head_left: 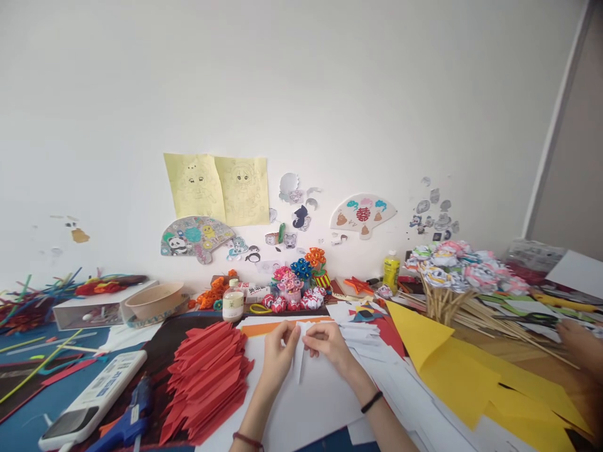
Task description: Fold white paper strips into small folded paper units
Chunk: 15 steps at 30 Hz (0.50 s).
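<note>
Landmark: the folded white paper strip (299, 358), standing on white sheets at the middle of the table; every place below is given from it.
Left hand (279, 353): touching the strip's left side; fingers curled in, thumb and forefinger pinched on the upper left edge of the strip.
Right hand (330, 345): touching the strip's right side; fingers bent and closed on its upper right edge; a black band sits on the wrist.
White paper strip: narrow, creased lengthwise, tapering toward the person; held between both hands.
Stack of folded red paper pieces (207, 380): just left of the strip, fanned in a ridged pile, apart from the left hand.
Yellow paper sheets (464, 376): right of the strip, overlapping flat on the table.
Paper flowers on wooden sticks (459, 276): beyond the yellow sheets, far right of the strip, bunched with the sticks splayed.
White remote control (94, 398): well left of the strip, past the red stack.
Blue glue gun (129, 420): left of the strip, between the remote and the red stack.
Another person's hand (581, 345): at the far right edge, well apart from the strip; its grip cannot be told.
</note>
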### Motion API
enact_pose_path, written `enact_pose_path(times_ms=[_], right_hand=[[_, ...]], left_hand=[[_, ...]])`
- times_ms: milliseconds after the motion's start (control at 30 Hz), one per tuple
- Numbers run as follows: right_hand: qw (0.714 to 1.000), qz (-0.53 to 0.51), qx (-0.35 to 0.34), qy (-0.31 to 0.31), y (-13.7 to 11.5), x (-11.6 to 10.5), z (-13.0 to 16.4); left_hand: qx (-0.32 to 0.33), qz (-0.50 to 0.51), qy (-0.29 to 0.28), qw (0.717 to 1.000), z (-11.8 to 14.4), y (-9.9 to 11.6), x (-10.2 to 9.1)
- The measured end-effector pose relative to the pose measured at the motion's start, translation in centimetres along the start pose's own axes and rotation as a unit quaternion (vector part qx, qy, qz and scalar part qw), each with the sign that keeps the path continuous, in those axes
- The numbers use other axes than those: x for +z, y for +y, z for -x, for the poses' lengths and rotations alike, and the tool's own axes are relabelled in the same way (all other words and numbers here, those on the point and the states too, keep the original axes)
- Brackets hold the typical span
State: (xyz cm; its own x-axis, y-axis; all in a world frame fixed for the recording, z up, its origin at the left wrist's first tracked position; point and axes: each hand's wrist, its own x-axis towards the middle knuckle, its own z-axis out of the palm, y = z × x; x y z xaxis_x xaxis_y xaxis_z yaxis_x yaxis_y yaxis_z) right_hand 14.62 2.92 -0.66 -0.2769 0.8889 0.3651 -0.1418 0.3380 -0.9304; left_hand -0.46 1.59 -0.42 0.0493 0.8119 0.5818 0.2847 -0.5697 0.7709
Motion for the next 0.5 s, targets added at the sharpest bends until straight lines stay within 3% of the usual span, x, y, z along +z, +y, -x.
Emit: enact_pose_path(times_ms=[200, 367, 500], right_hand=[[0.999, -0.007, -0.02, 0.023, -0.11, -0.2, 0.03], [0.999, -0.01, -0.022, 0.033, -0.05, -0.22, 0.05], [0.997, -0.013, -0.03, 0.075, 0.1, -0.31, 0.03]], left_hand=[[-0.005, 0.011, -0.011, 1.0, 0.14, 0.13, 0.21], [0.008, -0.016, 0.014, 1.0, 0.26, 0.27, 0.38], [0.003, -0.014, -0.018, 1.0, 0.34, 0.23, 0.5]])
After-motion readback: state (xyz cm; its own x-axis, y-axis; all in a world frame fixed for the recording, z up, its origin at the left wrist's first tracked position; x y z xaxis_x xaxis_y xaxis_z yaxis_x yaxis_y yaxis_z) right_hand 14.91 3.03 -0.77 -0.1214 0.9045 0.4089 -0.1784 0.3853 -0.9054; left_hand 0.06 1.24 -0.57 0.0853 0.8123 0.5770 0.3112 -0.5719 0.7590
